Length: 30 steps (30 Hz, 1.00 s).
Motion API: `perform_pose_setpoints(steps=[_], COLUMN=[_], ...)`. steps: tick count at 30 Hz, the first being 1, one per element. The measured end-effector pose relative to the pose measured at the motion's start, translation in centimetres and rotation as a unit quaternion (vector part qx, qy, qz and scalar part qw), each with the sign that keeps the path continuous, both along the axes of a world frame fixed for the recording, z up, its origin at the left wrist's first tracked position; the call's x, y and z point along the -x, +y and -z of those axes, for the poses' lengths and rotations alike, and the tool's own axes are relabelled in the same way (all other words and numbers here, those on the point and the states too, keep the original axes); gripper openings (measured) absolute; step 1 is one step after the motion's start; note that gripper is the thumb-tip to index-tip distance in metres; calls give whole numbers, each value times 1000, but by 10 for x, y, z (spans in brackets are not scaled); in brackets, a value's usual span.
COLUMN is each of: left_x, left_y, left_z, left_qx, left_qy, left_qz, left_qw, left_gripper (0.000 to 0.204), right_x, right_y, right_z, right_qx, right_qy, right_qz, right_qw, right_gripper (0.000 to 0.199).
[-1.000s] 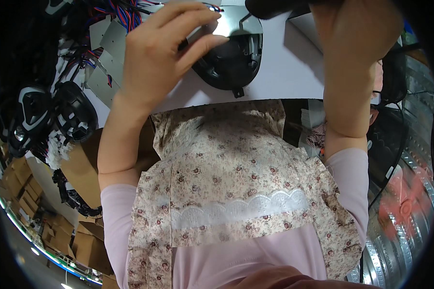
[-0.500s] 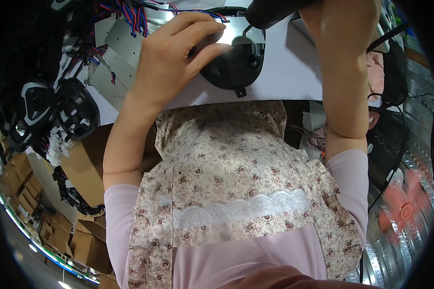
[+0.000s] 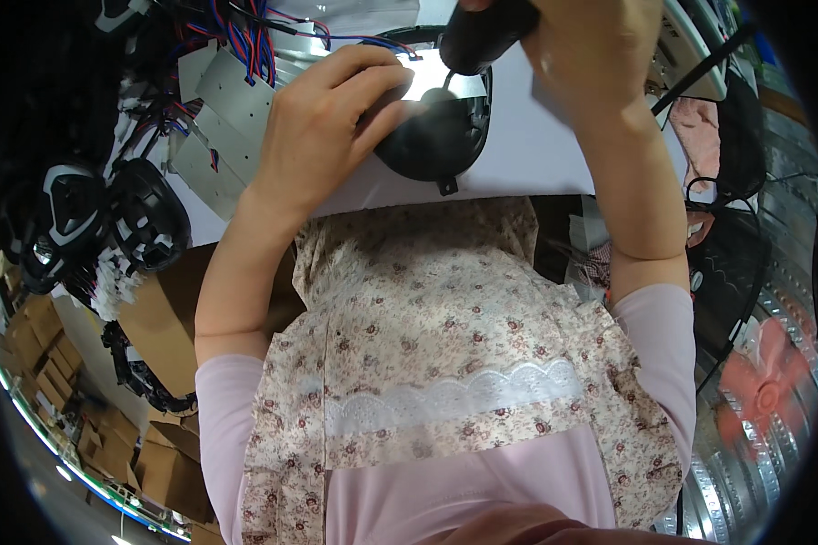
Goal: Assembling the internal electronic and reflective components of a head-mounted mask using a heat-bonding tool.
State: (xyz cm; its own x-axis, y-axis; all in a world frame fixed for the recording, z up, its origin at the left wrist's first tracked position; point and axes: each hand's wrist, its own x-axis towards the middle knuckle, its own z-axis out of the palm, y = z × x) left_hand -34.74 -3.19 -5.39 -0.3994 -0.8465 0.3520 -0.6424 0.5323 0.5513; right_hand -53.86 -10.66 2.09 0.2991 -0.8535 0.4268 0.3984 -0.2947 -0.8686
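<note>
A rounded black plastic housing (image 3: 434, 145) lies on the white worktop near its front edge, its small tab pointing toward me. A shiny metal plate (image 3: 468, 88) sits on the housing, washed out by glare. My left hand (image 3: 323, 123) is curled round the housing's left side, thumb and fingers at the plate; the fingertips are partly lost in the glare. In my right hand (image 3: 595, 59) is a black power screwdriver (image 3: 489, 38), held from the right. Its thin bit points down at the plate; whether it touches a screw cannot be made out.
Flat metal plates (image 3: 232, 104) and red-blue wires (image 3: 245, 41) lie left of my left hand. Black plastic shells (image 3: 150, 218) crowd the far left. On the right are a black cable (image 3: 713, 62), a pink cloth (image 3: 696, 136) and a spinning fan (image 3: 765, 392). Cardboard boxes (image 3: 159, 304) stand lower left.
My right hand and the screwdriver have moved left and toward the far edge of view. My left hand and the housing have shifted only slightly.
</note>
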Motion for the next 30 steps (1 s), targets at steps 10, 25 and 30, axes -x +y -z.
perform_pose_setpoints(steps=[10, 25, 30], left_x=[8, 5, -4], left_y=[4, 0, 6], left_z=[-8, -4, -5], left_qx=[-48, 45, 59], left_qy=[17, -24, -56], left_qz=[-16, 26, 7], left_qw=[999, 998, 997], left_gripper=[34, 48, 46], right_x=[167, 158, 147], right_y=[16, 17, 9], right_z=[-80, -29, -34], right_qx=[48, 178, 169], right_qy=[-59, 33, 46], right_qz=[137, 212, 60], right_qw=[988, 961, 983], right_gripper=[20, 12, 27])
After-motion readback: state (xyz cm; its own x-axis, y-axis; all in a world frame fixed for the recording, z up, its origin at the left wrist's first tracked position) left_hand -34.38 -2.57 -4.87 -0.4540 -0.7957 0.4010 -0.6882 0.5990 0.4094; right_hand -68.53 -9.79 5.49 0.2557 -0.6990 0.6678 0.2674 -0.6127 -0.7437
